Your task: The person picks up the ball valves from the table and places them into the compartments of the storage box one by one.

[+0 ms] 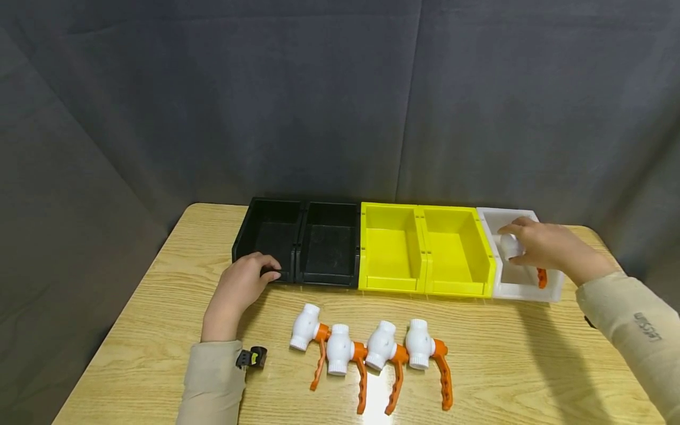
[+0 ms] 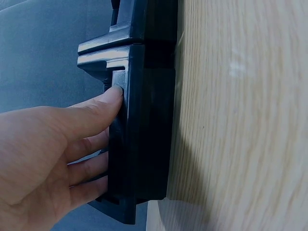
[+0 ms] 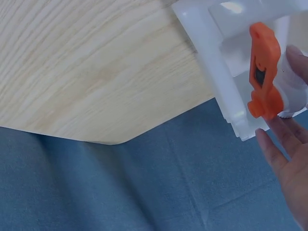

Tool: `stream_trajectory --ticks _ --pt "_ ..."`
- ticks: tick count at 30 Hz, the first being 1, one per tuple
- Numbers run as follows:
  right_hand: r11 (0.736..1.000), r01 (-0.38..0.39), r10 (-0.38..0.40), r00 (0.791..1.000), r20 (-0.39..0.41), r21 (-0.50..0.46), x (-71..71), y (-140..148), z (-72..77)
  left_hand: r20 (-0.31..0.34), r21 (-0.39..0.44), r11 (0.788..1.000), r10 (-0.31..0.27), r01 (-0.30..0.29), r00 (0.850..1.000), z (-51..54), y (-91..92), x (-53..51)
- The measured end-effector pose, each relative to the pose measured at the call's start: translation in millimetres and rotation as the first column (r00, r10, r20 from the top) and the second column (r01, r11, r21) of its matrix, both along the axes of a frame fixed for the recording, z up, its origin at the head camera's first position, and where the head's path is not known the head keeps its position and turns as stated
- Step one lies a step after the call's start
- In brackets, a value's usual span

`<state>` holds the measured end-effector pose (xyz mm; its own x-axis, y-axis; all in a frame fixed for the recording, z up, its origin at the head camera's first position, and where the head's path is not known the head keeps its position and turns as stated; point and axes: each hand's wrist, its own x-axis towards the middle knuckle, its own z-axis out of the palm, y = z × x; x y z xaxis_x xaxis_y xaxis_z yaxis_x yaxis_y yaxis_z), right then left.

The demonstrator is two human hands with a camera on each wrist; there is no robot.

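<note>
white plastic and round-bodied, a valve (image 1: 511,248) is pinched in the right hand (image 1: 549,245), inside the white plastic bin (image 1: 523,290), orange lever (image 1: 542,278) toward its front. the left hand (image 1: 240,286) pinches the leftmost black plastic bin (image 1: 273,239) at its front; four matching valves (image 1: 339,349) lie nearer it, levers toward the person, on the wood-grain surface (image 1: 159,313) before dark cloth (image 1: 303,106).

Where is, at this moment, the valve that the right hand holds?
In the head view, this valve is at the right, in the grip of the right hand, in or above the white bin.
</note>
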<state>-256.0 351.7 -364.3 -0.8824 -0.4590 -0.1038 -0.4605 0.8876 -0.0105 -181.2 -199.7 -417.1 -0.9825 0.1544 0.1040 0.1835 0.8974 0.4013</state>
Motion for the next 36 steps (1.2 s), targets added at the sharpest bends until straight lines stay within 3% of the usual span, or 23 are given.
stream_trajectory --ticks 24,36 --pt "1.0 0.026 -0.027 0.999 0.029 0.009 -13.5 -2 -15.3 -0.005 -0.002 1.0 -0.006 0.006 1.0 -2.4 0.5 -1.3" --pt "0.997 0.083 -0.084 0.994 0.077 0.006 -17.1 -2 -23.3 -0.01 -0.001 1.0 -0.003 0.003 1.0 -2.9 1.2 -1.5"
